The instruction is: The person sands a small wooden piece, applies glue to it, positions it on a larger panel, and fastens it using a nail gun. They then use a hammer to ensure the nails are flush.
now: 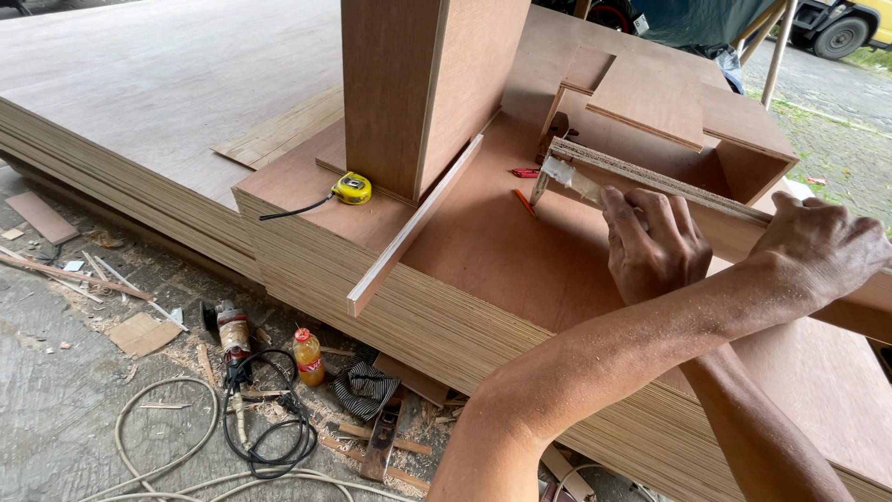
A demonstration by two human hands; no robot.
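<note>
Plywood board [669, 186] on edge at two o'clock atop the sheet stack [483, 279]: your right hand [655, 244] squeezes a white tube [571, 178] along it, your left hand [818, 246] clamped over the board's edge, arms crossed.

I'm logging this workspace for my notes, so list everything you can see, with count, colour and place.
plywood sheet stacks: two, brown, under the work and at left
upright board: one, brown, standing on the stack
wood strip: one, pale, leaning by the upright board
tape measure: one, yellow, on the stack by the upright board
plywood panel: one, pale raw edge up, under the hands
open box: one, brown, behind the panel
router: one, dark, on the ground
bottle: one, yellow, red cap, on the ground
cords: several, white and black, on the ground
left hand: one, resting on the panel
right hand: one, holding a pale object against the panel's edge
</note>
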